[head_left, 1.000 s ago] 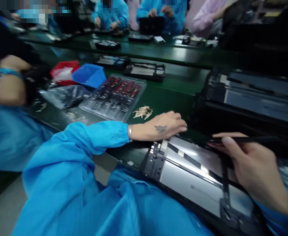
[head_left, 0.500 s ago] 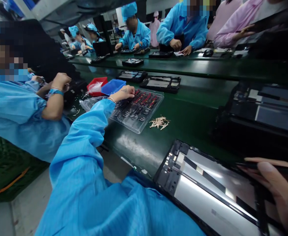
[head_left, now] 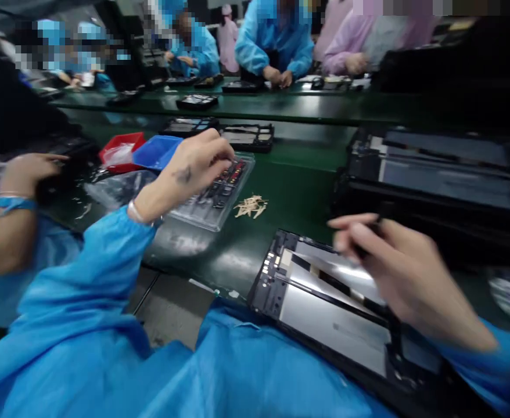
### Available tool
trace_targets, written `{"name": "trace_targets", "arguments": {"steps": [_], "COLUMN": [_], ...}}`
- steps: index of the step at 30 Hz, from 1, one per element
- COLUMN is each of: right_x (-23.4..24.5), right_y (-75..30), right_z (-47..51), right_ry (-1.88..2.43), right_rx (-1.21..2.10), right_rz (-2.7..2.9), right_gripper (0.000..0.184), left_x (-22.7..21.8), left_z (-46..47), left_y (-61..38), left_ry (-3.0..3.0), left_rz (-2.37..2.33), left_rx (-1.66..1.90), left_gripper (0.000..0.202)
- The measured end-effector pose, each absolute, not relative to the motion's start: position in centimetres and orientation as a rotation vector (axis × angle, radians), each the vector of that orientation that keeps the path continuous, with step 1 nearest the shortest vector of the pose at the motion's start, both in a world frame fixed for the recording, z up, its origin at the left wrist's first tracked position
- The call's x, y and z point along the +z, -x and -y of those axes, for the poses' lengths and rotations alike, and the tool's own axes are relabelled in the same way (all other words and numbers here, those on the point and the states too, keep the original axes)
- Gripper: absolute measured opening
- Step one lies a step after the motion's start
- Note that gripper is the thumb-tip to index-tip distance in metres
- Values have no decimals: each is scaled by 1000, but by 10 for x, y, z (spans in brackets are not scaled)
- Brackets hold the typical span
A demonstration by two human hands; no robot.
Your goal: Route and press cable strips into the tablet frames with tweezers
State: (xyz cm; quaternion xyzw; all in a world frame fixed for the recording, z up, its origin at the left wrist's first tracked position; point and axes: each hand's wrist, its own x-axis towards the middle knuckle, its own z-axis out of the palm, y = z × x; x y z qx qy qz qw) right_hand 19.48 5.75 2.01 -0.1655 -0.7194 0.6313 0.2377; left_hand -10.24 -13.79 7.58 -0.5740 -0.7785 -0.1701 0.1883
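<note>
My left hand (head_left: 200, 162) is lifted in front of a clear plastic tray (head_left: 214, 223), with thumb and fingers pinched together. Whatever they may hold is too small to make out. The tray has compartments of small red and black parts, partly hidden by the hand. My right hand (head_left: 398, 270) is closed around a dark slim tool (head_left: 374, 226), blurred by motion. It hovers over an opened tablet (head_left: 333, 325) with silver battery panels and a dark diagonal ribbon, lying at the bench's front edge.
Pale slivers (head_left: 250, 206) lie piled beside the tray. A red bin (head_left: 122, 152), a blue bin (head_left: 157, 152) and a plastic bag (head_left: 119, 188) sit left. More opened devices (head_left: 446, 168) lie right and behind. A co-worker's arm (head_left: 22, 191) is close on the left.
My left hand has risen off the tray and come nearer. My right hand has come further into view over the tablet with its tool. The view has swung to the right.
</note>
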Motion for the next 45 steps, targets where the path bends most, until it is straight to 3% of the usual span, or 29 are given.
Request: {"name": "trace_targets", "arguments": {"steps": [2, 4, 7, 10, 14, 18, 23, 28, 36, 41, 45], "right_x": [22, 19, 13, 12, 14, 16, 15, 13, 11, 16, 19], "right_y": [-173, -160, -160, -167, -170, -169, -172, -173, -172, -169, -166], "right_z": [-41, -33, -30, -30, -35, -38, -37, -37, -39, -43, -46], "right_ry": [457, 435, 463, 493, 484, 400, 331, 237, 260, 430, 501], "right_rx": [2188, 2375, 2339, 2210, 2023, 1755, 1395, 1113, 1114, 1382, 1502], "right_rz": [1837, 1733, 1691, 1712, 1808, 1998, 2154, 2274, 2315, 2226, 2135], "right_gripper": [35, 38, 32, 26, 24, 21, 16, 17, 24, 22, 19], "left_x": [74, 65, 50, 41, 37, 35, 37, 42, 42, 39, 28], "left_z": [129, 123, 114, 106, 101, 100, 99, 100, 93, 98, 99], "left_y": [45, 2, -27, -30, -24, -17, -15, -26, -30, 21, 61], "left_ry": [1777, 2021, 2142, 2108, 2195, 2026, 1923, 1830, 1782, 1804, 1853], "left_rz": [1973, 1577, 1028, 902, 952, 1333, 1609, 1498, 1355, 1819, 2209], "left_rx": [-399, -299, -200, -178, -296, -500, -347, -225, -152, -210, -13], "left_gripper": [25, 27, 21, 19, 17, 11, 20, 22, 22, 20, 24]}}
